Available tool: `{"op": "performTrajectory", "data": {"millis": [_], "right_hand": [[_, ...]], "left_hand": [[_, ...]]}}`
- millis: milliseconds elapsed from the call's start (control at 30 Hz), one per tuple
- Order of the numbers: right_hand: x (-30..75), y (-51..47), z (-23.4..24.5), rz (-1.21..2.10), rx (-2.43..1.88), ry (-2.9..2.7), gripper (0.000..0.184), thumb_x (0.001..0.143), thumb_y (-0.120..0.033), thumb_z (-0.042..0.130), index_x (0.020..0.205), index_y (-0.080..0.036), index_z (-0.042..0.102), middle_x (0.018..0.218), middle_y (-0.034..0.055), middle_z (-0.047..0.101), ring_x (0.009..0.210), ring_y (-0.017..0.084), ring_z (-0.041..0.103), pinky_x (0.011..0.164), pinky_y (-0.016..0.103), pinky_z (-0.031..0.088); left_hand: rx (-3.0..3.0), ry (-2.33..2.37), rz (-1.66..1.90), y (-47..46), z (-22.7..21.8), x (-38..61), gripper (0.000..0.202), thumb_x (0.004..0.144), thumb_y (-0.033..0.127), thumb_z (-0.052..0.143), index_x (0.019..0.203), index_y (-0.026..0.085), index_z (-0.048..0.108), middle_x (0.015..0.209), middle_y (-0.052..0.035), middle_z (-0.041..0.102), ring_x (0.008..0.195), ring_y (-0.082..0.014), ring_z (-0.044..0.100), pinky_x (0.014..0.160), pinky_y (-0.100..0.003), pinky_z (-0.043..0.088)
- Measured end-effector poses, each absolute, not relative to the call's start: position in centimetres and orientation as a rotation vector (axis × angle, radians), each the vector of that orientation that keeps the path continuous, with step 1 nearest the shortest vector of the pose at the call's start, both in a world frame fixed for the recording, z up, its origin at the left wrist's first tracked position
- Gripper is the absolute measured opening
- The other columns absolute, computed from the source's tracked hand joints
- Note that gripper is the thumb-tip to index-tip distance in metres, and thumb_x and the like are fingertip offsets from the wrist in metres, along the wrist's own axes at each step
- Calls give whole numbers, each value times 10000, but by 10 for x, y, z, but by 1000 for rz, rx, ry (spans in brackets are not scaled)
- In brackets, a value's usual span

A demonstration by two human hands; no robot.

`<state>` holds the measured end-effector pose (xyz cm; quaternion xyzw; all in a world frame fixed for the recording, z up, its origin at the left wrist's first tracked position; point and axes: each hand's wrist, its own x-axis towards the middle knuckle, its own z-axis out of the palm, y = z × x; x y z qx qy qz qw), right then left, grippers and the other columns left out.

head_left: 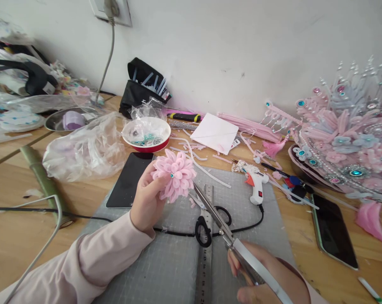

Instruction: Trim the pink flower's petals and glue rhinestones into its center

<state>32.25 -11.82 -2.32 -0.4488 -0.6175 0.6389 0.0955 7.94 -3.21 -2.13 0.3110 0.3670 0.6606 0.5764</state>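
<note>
My left hand (148, 196) is closed on a pink fuzzy flower (178, 183) made of looped petals, with a small blue gem at its middle. The thumb presses the flower's front. From the lower right, my right hand (257, 270) grips long metal scissors (211, 207) with narrow blades and silver-grey handles. Their tip points up-left and appears close to the flower's right edge; I cannot tell whether it touches. Below the flower, black-handled scissors (204, 230) lie across a steel ruler (205, 261) on the grey cutting mat (165, 266).
A white glue gun (257, 188) lies right, its black cord crossing the mat. Behind are a red-and-white bowl (151, 147) of beads and a white card (214, 133). A dark tablet (126, 185), plastic bag (86, 147), phone (333, 232) and pink beaded headdress (346, 147) flank the mat.
</note>
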Motion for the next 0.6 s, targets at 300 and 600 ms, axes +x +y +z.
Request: {"op": "performTrajectory", "data": {"millis": [300, 600], "right_hand": [[323, -121, -26, 1809, -1329, -1865, 305, 664, -429, 634, 737, -191, 459, 652, -50, 377, 579, 89, 324, 518, 212, 264], [316, -119, -21, 1831, -1319, -1819, 446, 678, -608, 562, 669, -182, 428, 609, -44, 364, 539, 76, 304, 472, 205, 245]], "left_hand": [[738, 830, 1548, -32, -20, 79, 196, 687, 204, 617, 881, 176, 610, 753, -5, 642, 632, -117, 593, 574, -210, 465], [755, 815, 1555, -30, -24, 79, 223, 693, 203, 619, 915, 186, 611, 817, -17, 651, 690, -147, 616, 597, -246, 487]]}}
